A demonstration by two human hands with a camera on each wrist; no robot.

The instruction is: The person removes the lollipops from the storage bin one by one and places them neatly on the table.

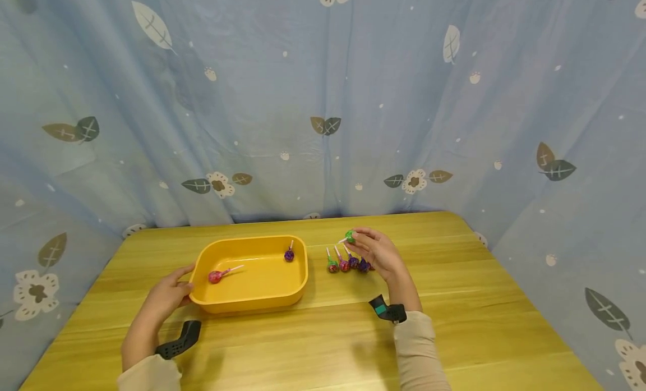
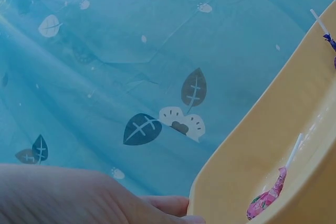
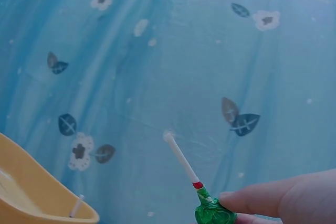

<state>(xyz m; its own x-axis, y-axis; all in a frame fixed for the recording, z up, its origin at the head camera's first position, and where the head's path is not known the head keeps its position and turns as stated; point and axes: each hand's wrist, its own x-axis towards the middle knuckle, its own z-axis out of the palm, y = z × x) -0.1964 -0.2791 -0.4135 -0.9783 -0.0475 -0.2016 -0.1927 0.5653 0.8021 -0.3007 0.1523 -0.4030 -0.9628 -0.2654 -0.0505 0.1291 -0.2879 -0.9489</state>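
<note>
In the head view my right hand point(image 1: 377, 252) pinches a green-wrapped lollipop point(image 1: 349, 237) by its candy end above the table. Its white stick points left, and the right wrist view shows the thumb and a finger on the green wrapper point(image 3: 214, 213). My left hand point(image 1: 167, 294) grips the left end of a yellow plastic tray point(image 1: 249, 306). Inside this tray lie a pink lollipop point(image 1: 215, 276) at the left and a purple lollipop point(image 1: 289, 255) at the back right corner.
Below the raised hand, several lollipops lie in a row on the wooden table point(image 1: 323, 346), among them a green one point(image 1: 332, 266) and a pink one point(image 1: 344, 265); my right hand partly covers the row's right end. A blue patterned curtain point(image 1: 282, 99) hangs behind the table.
</note>
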